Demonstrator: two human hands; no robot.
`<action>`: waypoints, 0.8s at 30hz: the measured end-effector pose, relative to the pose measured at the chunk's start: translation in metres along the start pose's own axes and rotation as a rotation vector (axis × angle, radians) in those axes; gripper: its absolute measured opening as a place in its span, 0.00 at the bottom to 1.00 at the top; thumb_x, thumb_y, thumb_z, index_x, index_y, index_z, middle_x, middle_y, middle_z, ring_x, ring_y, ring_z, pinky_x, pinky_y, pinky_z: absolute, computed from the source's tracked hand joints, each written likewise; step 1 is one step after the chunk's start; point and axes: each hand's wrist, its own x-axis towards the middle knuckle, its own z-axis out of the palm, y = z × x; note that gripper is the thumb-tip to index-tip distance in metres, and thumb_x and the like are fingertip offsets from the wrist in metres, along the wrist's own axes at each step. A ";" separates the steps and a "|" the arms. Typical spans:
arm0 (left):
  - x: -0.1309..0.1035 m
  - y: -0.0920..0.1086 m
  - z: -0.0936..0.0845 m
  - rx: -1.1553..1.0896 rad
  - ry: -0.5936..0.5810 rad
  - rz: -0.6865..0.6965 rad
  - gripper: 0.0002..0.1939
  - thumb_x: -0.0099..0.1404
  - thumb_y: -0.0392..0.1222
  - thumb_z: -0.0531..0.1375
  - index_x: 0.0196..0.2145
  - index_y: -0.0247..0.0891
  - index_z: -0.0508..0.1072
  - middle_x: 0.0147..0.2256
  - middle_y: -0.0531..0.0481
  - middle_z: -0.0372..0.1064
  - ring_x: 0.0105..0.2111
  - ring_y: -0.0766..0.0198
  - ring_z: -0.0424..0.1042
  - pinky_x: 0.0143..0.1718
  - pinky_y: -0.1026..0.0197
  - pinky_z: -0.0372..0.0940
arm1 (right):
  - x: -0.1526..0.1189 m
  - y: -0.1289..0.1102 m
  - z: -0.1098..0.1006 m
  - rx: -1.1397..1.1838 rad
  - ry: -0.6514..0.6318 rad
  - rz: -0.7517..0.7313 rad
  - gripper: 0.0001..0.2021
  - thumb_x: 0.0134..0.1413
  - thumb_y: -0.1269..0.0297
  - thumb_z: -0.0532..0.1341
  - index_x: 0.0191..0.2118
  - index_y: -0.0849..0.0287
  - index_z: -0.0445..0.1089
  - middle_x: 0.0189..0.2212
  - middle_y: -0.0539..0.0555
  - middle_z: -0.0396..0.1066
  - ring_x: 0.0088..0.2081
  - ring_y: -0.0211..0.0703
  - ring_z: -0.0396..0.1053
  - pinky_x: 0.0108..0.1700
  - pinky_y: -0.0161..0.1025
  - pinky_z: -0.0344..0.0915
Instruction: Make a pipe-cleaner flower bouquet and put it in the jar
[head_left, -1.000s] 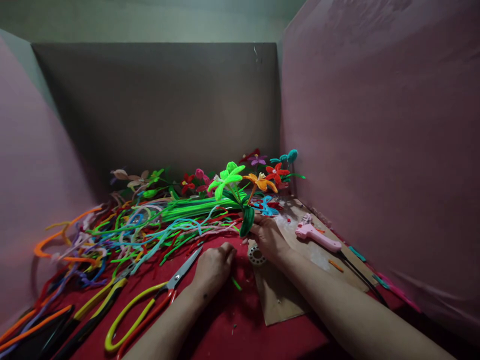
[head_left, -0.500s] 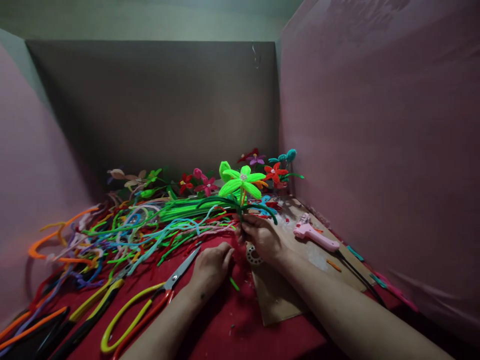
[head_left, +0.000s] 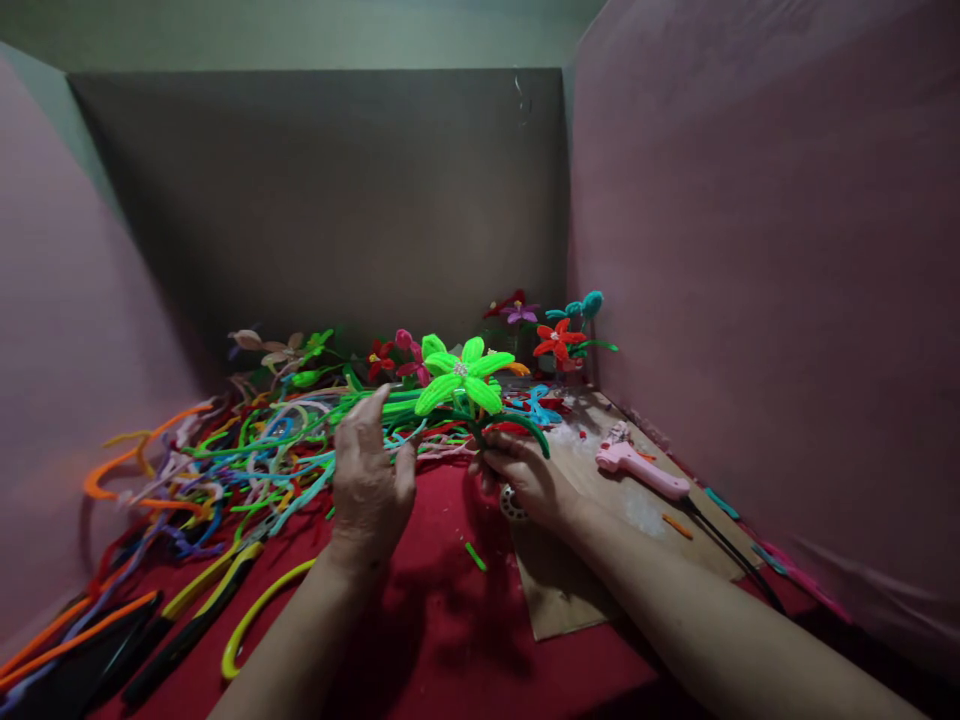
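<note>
This is looking like a small craft workshop booth: pink panels point(head_left: 750, 250) are rising left of the left grip point(head_left: 369, 490) and right of the right grip point(head_left: 531, 485), and a grey panel point(head_left: 322, 200) is standing beyond both. Below them a red surface point(head_left: 450, 640) is carrying a tangle of fuzzy craft stems point(head_left: 296, 480), spreading beyond and left of the left grip, with pliers point(head_left: 196, 622) lying to its left. Right of the right grip, a pink glue gun point(head_left: 641, 470) is resting on cardboard point(head_left: 559, 590), while fuzzy flowers point(head_left: 559, 340) are showing beyond both grips.

One held lime flower point(head_left: 460, 372), one glue gun point(head_left: 641, 468), one perforated disc point(head_left: 510, 505) and one pair of pliers point(head_left: 214, 602) show.
</note>
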 end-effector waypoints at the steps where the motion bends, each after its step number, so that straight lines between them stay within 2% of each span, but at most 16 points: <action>1: -0.001 -0.001 0.004 0.020 -0.038 0.038 0.22 0.62 0.41 0.53 0.53 0.34 0.58 0.46 0.40 0.64 0.48 0.55 0.64 0.49 0.54 0.59 | 0.000 0.000 0.000 -0.004 -0.011 -0.003 0.08 0.47 0.61 0.59 0.24 0.60 0.67 0.18 0.48 0.67 0.19 0.32 0.62 0.22 0.30 0.56; 4: -0.007 -0.001 0.012 0.064 -0.152 0.082 0.15 0.66 0.41 0.48 0.46 0.33 0.65 0.39 0.42 0.70 0.40 0.57 0.69 0.44 0.57 0.61 | -0.001 0.000 0.002 -0.011 -0.010 0.007 0.06 0.45 0.62 0.60 0.26 0.59 0.68 0.17 0.47 0.67 0.18 0.32 0.61 0.21 0.30 0.56; 7: -0.012 0.001 0.014 0.093 -0.197 0.082 0.16 0.68 0.41 0.44 0.42 0.32 0.68 0.36 0.43 0.71 0.37 0.59 0.70 0.40 0.60 0.62 | -0.001 -0.001 0.002 -0.017 0.010 0.010 0.06 0.45 0.63 0.60 0.26 0.60 0.68 0.18 0.48 0.68 0.18 0.32 0.61 0.21 0.30 0.56; 13: -0.015 0.002 0.013 0.246 -0.217 0.105 0.16 0.67 0.39 0.44 0.42 0.31 0.68 0.34 0.42 0.72 0.35 0.59 0.71 0.37 0.61 0.61 | -0.002 0.001 0.001 -0.014 -0.011 0.006 0.05 0.46 0.66 0.58 0.25 0.59 0.70 0.19 0.48 0.68 0.19 0.33 0.62 0.22 0.31 0.57; 16: -0.015 0.003 0.012 0.229 -0.245 0.078 0.16 0.67 0.40 0.45 0.43 0.31 0.68 0.35 0.41 0.72 0.35 0.58 0.71 0.36 0.61 0.61 | -0.002 0.003 0.000 -0.007 -0.013 -0.006 0.05 0.47 0.65 0.58 0.26 0.59 0.70 0.20 0.48 0.69 0.19 0.33 0.63 0.22 0.31 0.57; 19: -0.013 0.005 0.010 0.089 -0.265 -0.074 0.16 0.65 0.41 0.48 0.48 0.34 0.65 0.38 0.42 0.71 0.37 0.58 0.71 0.37 0.61 0.61 | 0.000 0.005 -0.001 -0.006 -0.013 -0.027 0.07 0.47 0.64 0.59 0.24 0.59 0.70 0.19 0.48 0.69 0.19 0.33 0.62 0.23 0.32 0.57; 22: -0.009 0.003 0.010 -0.207 -0.266 -0.376 0.21 0.61 0.45 0.53 0.51 0.37 0.60 0.33 0.47 0.70 0.31 0.61 0.71 0.32 0.62 0.63 | 0.003 0.007 -0.003 0.028 -0.015 -0.006 0.06 0.46 0.64 0.59 0.25 0.60 0.69 0.19 0.48 0.68 0.19 0.32 0.61 0.22 0.31 0.57; 24: -0.007 0.000 0.011 -0.441 -0.261 -0.567 0.24 0.57 0.47 0.56 0.49 0.36 0.61 0.28 0.52 0.68 0.25 0.64 0.69 0.27 0.64 0.63 | 0.005 0.009 -0.005 0.061 -0.029 0.019 0.05 0.45 0.64 0.60 0.28 0.60 0.70 0.20 0.48 0.68 0.18 0.31 0.61 0.22 0.30 0.56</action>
